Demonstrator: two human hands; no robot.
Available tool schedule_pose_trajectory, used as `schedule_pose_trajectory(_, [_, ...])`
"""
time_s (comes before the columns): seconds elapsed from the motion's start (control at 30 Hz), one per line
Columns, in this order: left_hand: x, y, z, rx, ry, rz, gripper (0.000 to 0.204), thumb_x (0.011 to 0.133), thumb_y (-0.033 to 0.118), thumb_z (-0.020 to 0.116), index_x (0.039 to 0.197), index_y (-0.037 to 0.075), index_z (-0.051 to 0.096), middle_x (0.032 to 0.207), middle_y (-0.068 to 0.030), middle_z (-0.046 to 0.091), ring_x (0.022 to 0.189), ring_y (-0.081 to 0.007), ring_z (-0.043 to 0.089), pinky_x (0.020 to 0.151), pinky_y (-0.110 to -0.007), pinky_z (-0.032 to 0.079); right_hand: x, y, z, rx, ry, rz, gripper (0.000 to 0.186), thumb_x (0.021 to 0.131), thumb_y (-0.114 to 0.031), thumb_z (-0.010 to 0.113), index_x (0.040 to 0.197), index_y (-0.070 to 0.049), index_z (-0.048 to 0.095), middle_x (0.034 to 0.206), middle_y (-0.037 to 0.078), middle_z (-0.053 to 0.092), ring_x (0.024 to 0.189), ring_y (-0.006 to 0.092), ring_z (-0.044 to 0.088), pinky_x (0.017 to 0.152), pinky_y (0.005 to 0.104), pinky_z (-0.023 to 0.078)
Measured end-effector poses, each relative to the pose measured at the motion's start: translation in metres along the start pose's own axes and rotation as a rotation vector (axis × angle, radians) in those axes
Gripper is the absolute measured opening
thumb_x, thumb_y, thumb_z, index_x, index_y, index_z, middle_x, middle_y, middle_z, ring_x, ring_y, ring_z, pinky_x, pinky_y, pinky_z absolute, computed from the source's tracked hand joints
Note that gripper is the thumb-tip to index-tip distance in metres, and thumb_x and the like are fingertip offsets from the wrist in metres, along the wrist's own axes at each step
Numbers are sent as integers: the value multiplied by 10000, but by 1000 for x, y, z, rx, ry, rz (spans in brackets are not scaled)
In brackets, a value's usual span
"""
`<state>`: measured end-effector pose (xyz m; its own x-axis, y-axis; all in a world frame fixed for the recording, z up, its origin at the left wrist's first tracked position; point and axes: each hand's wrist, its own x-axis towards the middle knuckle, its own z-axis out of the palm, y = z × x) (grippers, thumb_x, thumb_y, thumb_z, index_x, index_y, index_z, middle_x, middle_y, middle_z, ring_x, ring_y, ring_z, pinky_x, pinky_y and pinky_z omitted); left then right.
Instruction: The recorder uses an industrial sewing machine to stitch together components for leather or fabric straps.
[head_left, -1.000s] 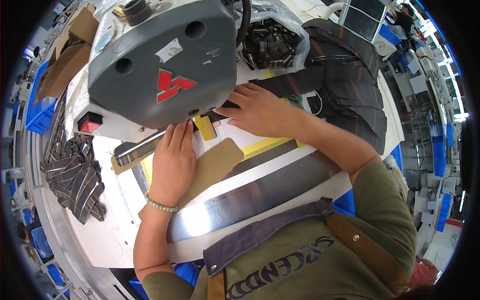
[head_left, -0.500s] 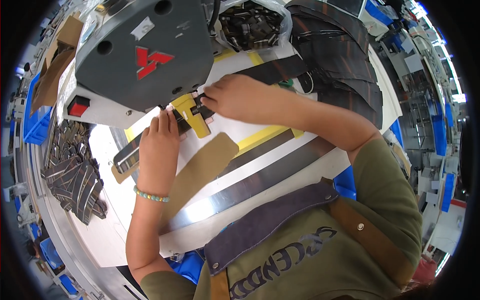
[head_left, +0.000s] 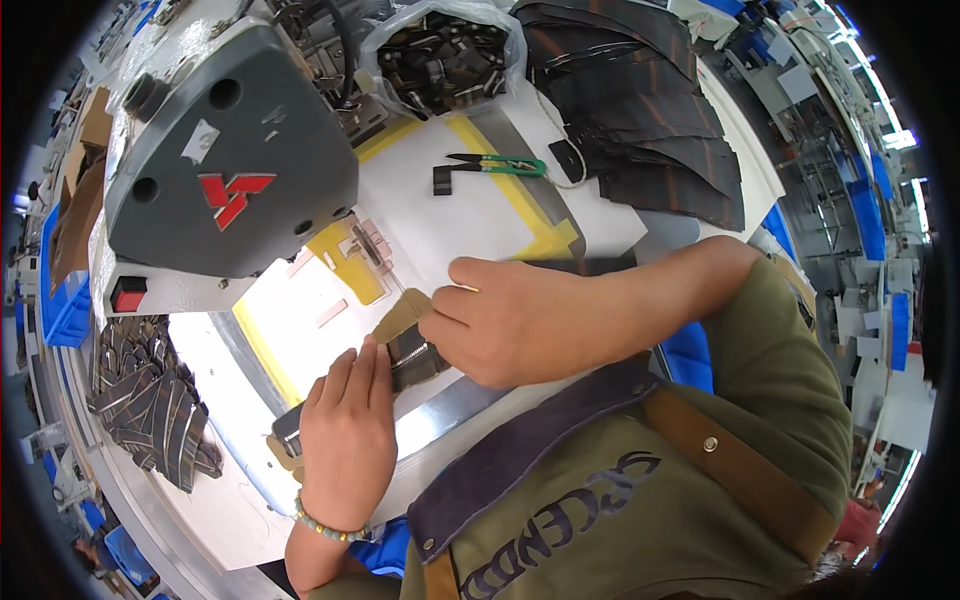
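While L hand [head_left: 350, 440] lies flat on dark strip [head_left: 413, 368], can't tell R hand [head_left: 500, 322] grip. Red logo [head_left: 232, 207] upper L, lettering [head_left: 569, 522] btm ctr.

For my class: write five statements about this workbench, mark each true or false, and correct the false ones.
1. A bracelet sits at the wrist of the left hand. True.
2. The right hand holds the snips. False: the snips lie apart from the right hand.
3. The left hand rests on a dark strip. True.
4. The yellow plate is under the left hand. False: the yellow plate lies clear of the left hand.
5. The bag is open, with dark pieces inside. True.
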<state>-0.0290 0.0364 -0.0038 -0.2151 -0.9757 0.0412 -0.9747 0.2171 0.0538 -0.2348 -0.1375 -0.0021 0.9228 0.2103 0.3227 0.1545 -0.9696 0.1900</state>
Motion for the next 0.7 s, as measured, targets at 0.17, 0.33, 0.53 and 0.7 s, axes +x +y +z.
schedule_pose_trajectory(0.17, [28, 12, 15, -185, 149, -26, 486, 841, 45, 720, 1315, -60, 714, 1168, -170, 744, 1060, -330, 708, 879, -400, 567, -7, 9, 10, 155, 19, 34, 155, 788, -200, 727, 707, -76, 680, 796, 45, 576, 812, 220, 622, 721, 379, 484])
schedule_pose_trajectory(0.33, [33, 6, 31, -90, 253, 9, 693, 651, 34, 874, 1320, -32, 707, 989, -117, 703, 886, -303, 667, 771, -426, 545, -42, 80, 41, -4, -157, 435, 230, 962, -229, 684, 1073, -37, 746, 1065, 104, 703, 1036, 288, 708, 862, 428, 552])
schedule_pose_trajectory(0.53, [36, 7, 24, -134, 269, -22, 669, 613, 32, 893, 1256, -32, 719, 995, -124, 703, 920, -312, 674, 792, -433, 551, -67, 128, 78, -14, -143, 619, 359, 946, -112, 639, 1290, -24, 685, 1136, 136, 674, 1079, 327, 682, 930, 472, 551])
schedule_pose_trajectory(0.7, [38, 8, 26, -113, 262, -5, 634, 606, 52, 899, 1209, -29, 720, 1015, -132, 700, 975, -316, 681, 820, -437, 555, -19, 105, 40, 775, -17, 509, 318, 1047, -171, 571, 1297, 5, 657, 1203, 195, 672, 1106, 381, 661, 955, 502, 530])
